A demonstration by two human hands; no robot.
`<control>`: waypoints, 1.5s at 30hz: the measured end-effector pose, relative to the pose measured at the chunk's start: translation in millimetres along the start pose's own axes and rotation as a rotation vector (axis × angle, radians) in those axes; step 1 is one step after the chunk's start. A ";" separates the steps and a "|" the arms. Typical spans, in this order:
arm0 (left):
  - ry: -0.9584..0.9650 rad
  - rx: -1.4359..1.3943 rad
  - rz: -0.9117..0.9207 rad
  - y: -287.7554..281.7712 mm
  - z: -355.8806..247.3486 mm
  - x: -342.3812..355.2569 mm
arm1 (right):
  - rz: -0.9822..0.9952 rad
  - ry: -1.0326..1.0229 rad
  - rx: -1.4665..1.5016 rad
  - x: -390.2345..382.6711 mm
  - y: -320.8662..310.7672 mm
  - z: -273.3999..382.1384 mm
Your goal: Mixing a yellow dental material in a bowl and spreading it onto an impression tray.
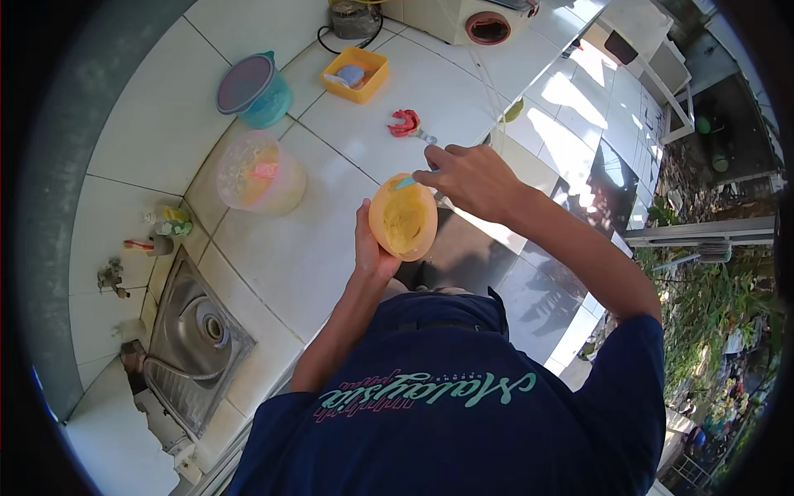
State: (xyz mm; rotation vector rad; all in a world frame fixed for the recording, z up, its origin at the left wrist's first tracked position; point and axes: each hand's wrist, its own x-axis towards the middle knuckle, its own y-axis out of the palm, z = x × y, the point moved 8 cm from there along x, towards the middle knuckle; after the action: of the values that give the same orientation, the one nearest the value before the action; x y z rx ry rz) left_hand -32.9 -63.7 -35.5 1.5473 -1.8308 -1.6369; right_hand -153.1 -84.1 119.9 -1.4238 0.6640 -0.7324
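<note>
My left hand (371,248) holds an orange bowl (378,217) from its left side and underneath, tilted so its inside faces me. A yellow paste (405,225) coats the inside. Above the bowl's far rim, my right hand (471,178) is closed on a spatula, its light-blue blade (404,183) dipping into the bowl; the handle is mostly hidden by the fingers. On the white tiled counter beyond lies a horseshoe-shaped tray filled with red material (405,124), with a pale handle pointing toward my right hand.
A translucent tub (285,188) stands left of the bowl, behind it a blue tub with a purplish lid (269,101). A yellow basket (365,93) holds small items. At left are a steel sink (184,331), a tap (112,278) and a bottle (172,217). A boxy machine (447,23) sits at the back.
</note>
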 end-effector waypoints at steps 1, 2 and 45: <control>-0.018 0.037 0.016 3.3 -8.6 0.2 | 0.000 0.130 0.066 -2.1 7.7 -11.2; -0.037 0.075 0.033 7.6 -16.3 1.2 | -0.001 0.261 0.133 -6.2 17.0 -20.9; -0.420 0.320 0.375 72.7 103.2 104.6 | -0.183 0.795 0.107 -107.7 31.1 -30.7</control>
State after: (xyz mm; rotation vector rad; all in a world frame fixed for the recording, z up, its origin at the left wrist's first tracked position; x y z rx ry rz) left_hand -191.0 -101.3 -57.3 0.9074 -2.5194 -1.6282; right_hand -242.5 -18.7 84.7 -1.0753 1.0840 -1.4846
